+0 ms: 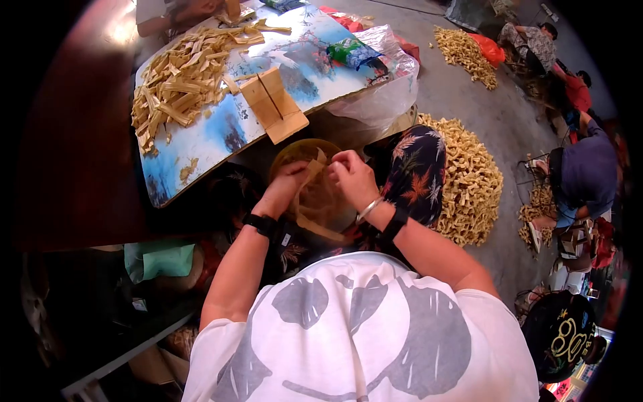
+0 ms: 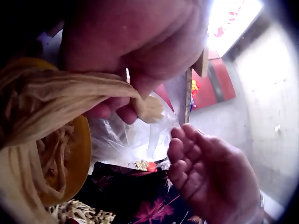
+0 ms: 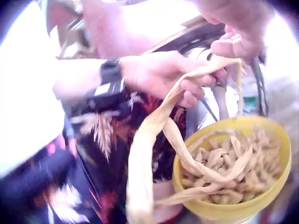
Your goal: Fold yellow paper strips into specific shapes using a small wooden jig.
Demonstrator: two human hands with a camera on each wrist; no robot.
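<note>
Wrinkled, ribbon-like, pale-tan strip [image 3: 140, 149] is held above the round yellow plastic bucket [image 2: 81, 158], part of it looping into the bucket's mouth and a wider tail hanging outside, left of the rim. Farther left and beyond the bucket, the slotted light-wood block [image 1: 273, 107] sits close to the edge of the blue-and-white patterned worktop [image 1: 224, 127] — a careless swing of the arm might knock it off. The loose pile of tan strips [image 1: 181, 80], left of that block, looks tangled, so pulling one could drag others along. Over the bucket's left side, the left hand [image 1: 288, 182] has its fingers pinching the strip near one end; with so little caught, a tug on the tail could pull it free. Over the right side, the right hand's [image 1: 357, 181] fingers are loosely bent, with nothing visible in them, and might miss the short tip. Inside, the loop lies across small tan knotted pieces [image 3: 264, 165] and could snag them.

As for looks, the strip is limp and uneven: broad and flat in the tail left of the bucket, gathered into lengthwise creases toward the left hand — folds where it might split if drawn too hard.
</note>
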